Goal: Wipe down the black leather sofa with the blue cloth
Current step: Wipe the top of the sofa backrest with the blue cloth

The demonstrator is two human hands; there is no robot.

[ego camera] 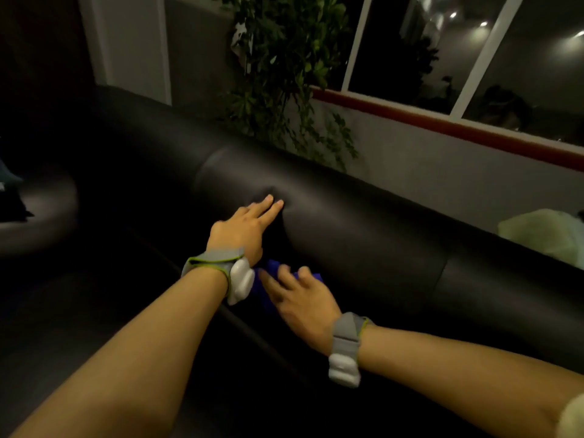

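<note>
The black leather sofa (363, 235) fills the view, its backrest running from upper left to lower right. My left hand (246, 226) presses flat on the backrest with straight fingers, denting the leather. Below it, the blue cloth (264, 294) lies bunched in the crease between backrest and seat. My right hand (300, 298) lies on top of the cloth with its fingers spread over it, slightly blurred. Most of the cloth is hidden under that hand and my left wrist. Both wrists wear grey straps with white devices.
A leafy plant (284, 74) stands behind the backrest. A pale green bag or cloth (546, 232) sits on the backrest top at the right. Windows with a red sill (442, 124) run along the wall. A second dark seat (38, 216) curves at left.
</note>
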